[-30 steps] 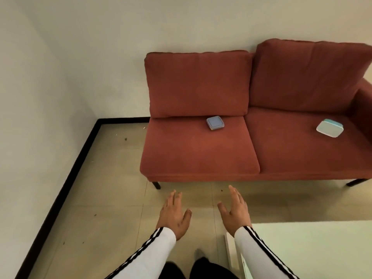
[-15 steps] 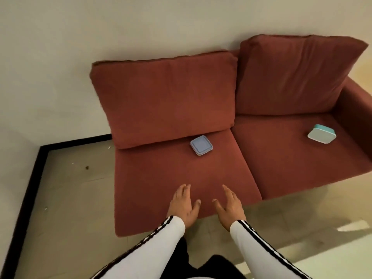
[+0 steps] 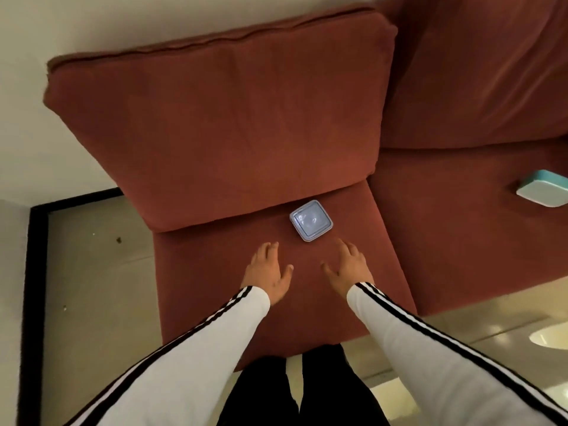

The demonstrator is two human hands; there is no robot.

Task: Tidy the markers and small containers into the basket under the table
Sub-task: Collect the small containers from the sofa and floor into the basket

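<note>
Single view, head-worn, wide-angle. Faces steeply down and forward onto the sofa (image 3: 233, 124) seat from close above. Container (image 3: 311, 220) near frame centre. Sleeves (image 3: 184, 364) enter from the bottom edge, legs (image 3: 261, 395) bottom centre. Floor (image 3: 98, 287) at left, wall (image 3: 92, 26) along the top.

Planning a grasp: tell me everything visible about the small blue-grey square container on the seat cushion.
The square container is small, flat, rounded at the corners, with a blue-grey rim and a paler glossy lid, plastic by its look. Lid on, it lies flat, turned cornerwise, on the red seat cushion just before the back cushion. The left hand and right hand hover near it, fingers open; neither touches it.
</note>
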